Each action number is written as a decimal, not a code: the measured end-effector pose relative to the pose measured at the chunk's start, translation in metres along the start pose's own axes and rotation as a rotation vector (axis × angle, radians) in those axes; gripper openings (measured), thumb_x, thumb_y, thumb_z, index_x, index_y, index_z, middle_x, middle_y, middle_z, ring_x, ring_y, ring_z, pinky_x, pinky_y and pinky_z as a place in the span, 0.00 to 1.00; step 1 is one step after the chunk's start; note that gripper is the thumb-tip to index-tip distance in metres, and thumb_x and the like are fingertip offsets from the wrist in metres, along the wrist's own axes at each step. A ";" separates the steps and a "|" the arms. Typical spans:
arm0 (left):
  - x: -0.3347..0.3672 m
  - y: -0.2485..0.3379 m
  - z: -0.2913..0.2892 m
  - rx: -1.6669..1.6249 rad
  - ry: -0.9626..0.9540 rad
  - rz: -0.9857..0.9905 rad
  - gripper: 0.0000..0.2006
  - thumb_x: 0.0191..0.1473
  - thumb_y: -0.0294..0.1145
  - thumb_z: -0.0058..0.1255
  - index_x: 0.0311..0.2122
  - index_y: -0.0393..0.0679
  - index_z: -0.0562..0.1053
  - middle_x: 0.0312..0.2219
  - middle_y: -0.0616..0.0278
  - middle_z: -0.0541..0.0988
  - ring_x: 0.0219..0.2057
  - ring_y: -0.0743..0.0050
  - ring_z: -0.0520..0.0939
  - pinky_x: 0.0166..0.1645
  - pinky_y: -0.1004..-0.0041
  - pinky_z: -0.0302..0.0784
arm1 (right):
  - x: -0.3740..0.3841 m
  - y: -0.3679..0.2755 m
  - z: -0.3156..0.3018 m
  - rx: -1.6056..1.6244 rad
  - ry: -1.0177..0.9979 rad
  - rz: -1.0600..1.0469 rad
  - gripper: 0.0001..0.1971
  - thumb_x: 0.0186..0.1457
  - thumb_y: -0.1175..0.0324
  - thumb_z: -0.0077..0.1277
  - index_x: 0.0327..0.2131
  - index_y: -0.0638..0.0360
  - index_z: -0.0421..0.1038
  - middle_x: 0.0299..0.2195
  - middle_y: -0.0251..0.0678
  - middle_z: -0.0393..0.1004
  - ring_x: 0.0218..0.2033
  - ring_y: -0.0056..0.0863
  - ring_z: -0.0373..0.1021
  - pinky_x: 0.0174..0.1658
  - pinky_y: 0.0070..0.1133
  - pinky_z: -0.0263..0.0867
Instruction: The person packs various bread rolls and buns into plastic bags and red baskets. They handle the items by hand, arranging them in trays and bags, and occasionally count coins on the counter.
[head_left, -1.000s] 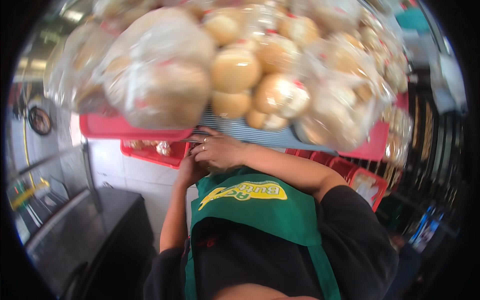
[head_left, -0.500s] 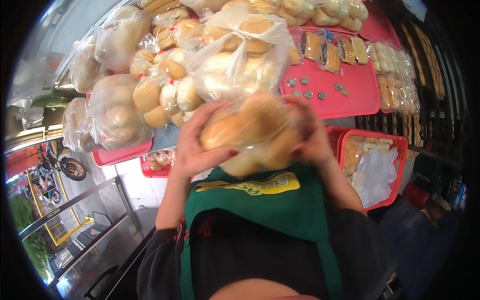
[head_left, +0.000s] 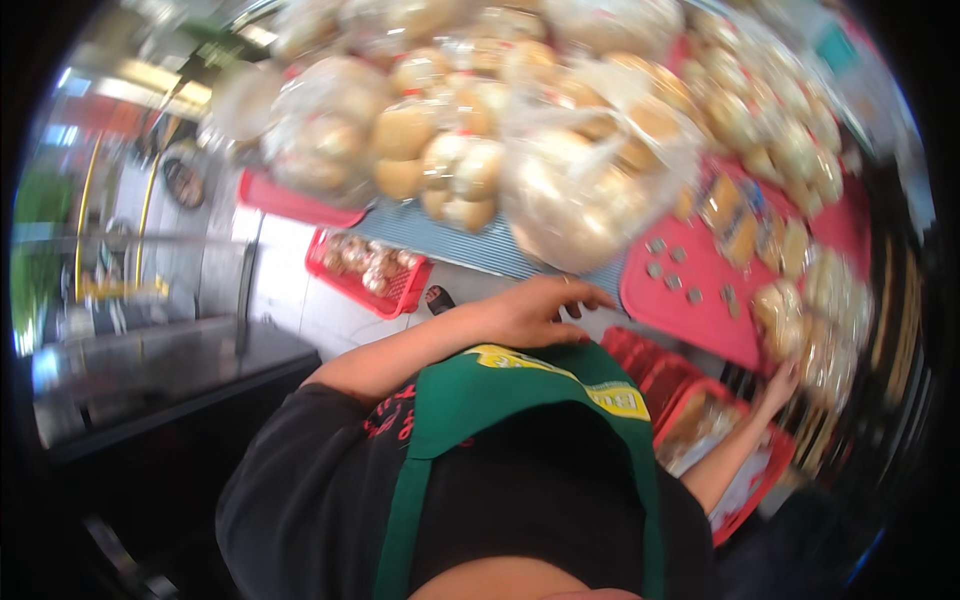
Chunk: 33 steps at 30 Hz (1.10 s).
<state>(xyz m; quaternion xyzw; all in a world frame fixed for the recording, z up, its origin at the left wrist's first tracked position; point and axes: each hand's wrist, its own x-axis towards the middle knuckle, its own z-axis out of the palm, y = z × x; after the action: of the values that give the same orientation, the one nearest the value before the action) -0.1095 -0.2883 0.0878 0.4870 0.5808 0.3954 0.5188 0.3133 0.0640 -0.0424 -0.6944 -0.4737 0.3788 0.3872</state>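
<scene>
My left hand (head_left: 540, 310) hangs in front of my green apron (head_left: 480, 400), near the counter edge, its fingers loosely bent and apart with nothing in them. Stretched out to the right, my right hand (head_left: 783, 385) is at the lower end of a clear bag of bread rolls (head_left: 780, 315). Its fingers appear closed on the bag, though blur softens them. That bag is beside clear packs of small rolls (head_left: 832, 345), at the right edge of a pink tray (head_left: 690, 310). Coins (head_left: 673, 282) and several wrapped loaf slices (head_left: 740, 240) lie on the tray.
A large knotted bag of bread (head_left: 600, 190) and smaller bags of rolls (head_left: 460, 170) crowd the blue ridged counter (head_left: 450, 240). Beneath it, a red basket (head_left: 405, 295) holds bagged goods. Red crates (head_left: 745, 520) stand below on the right. Dark racks (head_left: 885, 300) hold long loaves.
The bag of bread rolls has gone from between both hands to the right side with my right hand. My left hand has let go of it. The view has turned.
</scene>
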 end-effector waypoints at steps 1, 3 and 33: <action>-0.011 -0.008 -0.003 0.045 0.025 -0.019 0.26 0.52 0.28 0.57 0.57 0.46 0.67 0.47 0.52 0.75 0.43 0.64 0.78 0.46 0.67 0.76 | 0.009 -0.009 -0.003 -0.959 0.036 -0.227 0.29 0.57 0.43 0.42 0.55 0.51 0.67 0.52 0.47 0.70 0.49 0.51 0.69 0.48 0.47 0.67; -0.032 -0.021 -0.006 0.091 0.054 -0.052 0.24 0.52 0.30 0.56 0.56 0.45 0.68 0.45 0.51 0.76 0.42 0.62 0.79 0.45 0.66 0.77 | 0.012 -0.036 0.009 -1.261 0.188 -0.256 0.26 0.55 0.47 0.40 0.56 0.37 0.66 0.52 0.50 0.69 0.51 0.55 0.67 0.52 0.47 0.64; -0.371 -0.193 -0.229 0.213 1.238 -0.490 0.26 0.46 0.29 0.56 0.53 0.42 0.68 0.52 0.43 0.70 0.52 0.47 0.73 0.55 0.59 0.70 | -0.725 -0.123 0.549 -0.523 -1.608 -1.826 0.33 0.50 0.67 0.51 0.62 0.46 0.56 0.66 0.44 0.46 0.67 0.44 0.44 0.64 0.50 0.42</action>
<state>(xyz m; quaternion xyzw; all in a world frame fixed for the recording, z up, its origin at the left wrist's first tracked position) -0.3708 -0.6811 0.0166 0.0732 0.9005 0.4131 0.1144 -0.4134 -0.4963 -0.0440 0.2612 -0.9469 0.1829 -0.0406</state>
